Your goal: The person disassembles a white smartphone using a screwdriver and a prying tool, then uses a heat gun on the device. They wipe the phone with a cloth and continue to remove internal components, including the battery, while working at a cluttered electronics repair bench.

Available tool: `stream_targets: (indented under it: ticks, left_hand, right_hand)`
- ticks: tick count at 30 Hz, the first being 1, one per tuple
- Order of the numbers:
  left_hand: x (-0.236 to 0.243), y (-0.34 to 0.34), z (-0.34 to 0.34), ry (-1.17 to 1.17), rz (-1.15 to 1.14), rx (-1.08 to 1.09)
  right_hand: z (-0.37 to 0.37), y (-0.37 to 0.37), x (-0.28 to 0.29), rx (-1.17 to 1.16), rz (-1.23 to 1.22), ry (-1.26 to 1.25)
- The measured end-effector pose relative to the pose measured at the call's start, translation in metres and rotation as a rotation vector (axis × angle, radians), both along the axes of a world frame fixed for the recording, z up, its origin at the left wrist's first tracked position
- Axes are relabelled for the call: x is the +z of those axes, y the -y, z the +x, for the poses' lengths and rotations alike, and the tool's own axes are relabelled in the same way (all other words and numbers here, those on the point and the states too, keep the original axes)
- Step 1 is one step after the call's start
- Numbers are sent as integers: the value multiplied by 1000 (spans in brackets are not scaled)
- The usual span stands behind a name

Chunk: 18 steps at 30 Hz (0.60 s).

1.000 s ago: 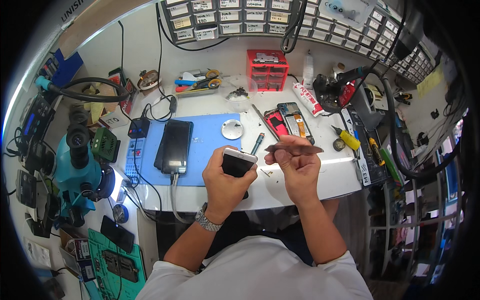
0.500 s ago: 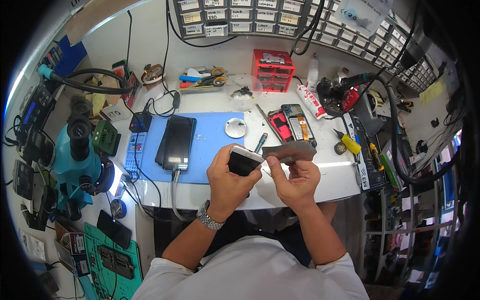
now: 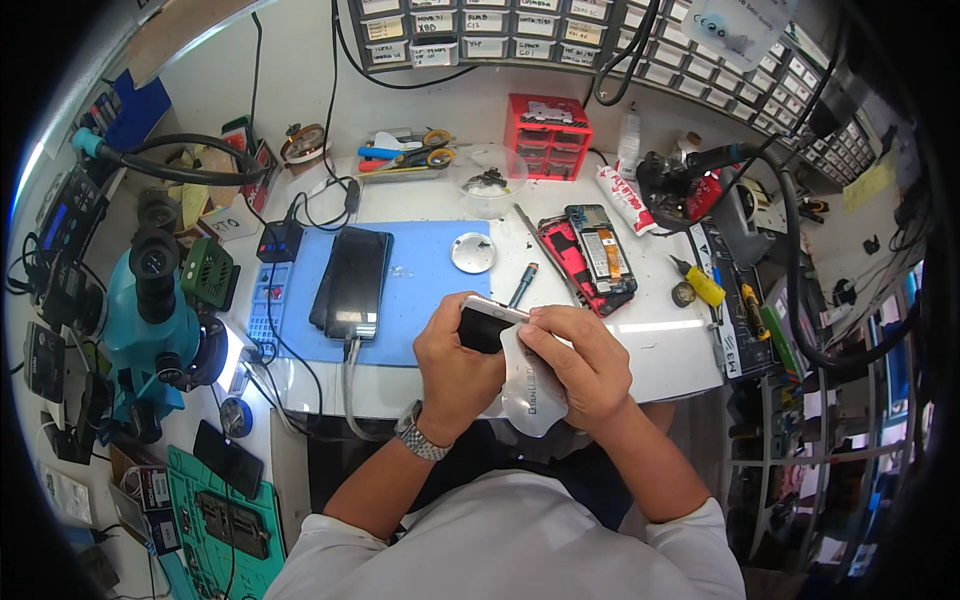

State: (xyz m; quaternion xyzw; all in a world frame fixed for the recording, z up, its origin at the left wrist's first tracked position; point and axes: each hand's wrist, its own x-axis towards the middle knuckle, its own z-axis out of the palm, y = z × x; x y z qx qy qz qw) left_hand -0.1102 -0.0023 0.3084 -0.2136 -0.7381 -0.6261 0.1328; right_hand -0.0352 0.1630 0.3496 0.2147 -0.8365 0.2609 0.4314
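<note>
My left hand [image 3: 447, 352] is wrapped round a smartphone [image 3: 482, 330] with a dark screen and a white border, held just over the table's front edge. In my right hand [image 3: 585, 362] is a thin, shiny grey pry card [image 3: 532, 395], pinched between thumb and fingers. The card's upper end meets the phone's right side; whether it sits in the seam is hidden by my fingers. Its wide rounded end hangs down between my hands. Beyond the phone lies a small blue-and-dark screwdriver [image 3: 523, 285].
A dark phone with a cable [image 3: 357, 285] lies on the blue mat [image 3: 430, 250], beside a round metal lid [image 3: 472, 253]. Right of it is an opened phone [image 3: 603, 262] with a red part. A teal microscope [image 3: 160, 310] stands left; a black hose [image 3: 790, 250] curves at right.
My right hand has turned the card from lying sideways, apart from the phone, to hanging downward, and brought it against the phone's right edge. My left hand has barely moved.
</note>
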Motion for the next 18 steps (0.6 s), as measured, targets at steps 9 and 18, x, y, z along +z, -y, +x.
stream_targets:
  ticks: [9, 18]
  left_hand:
    - [-7, 0, -1, -42, 8, 25]
    - [-21, 0, -7, -37, 43, -9]
  right_hand:
    - [2, 10, 16, -27, 13, 55]
    - [1, 4, 37, -6, -51, 218]
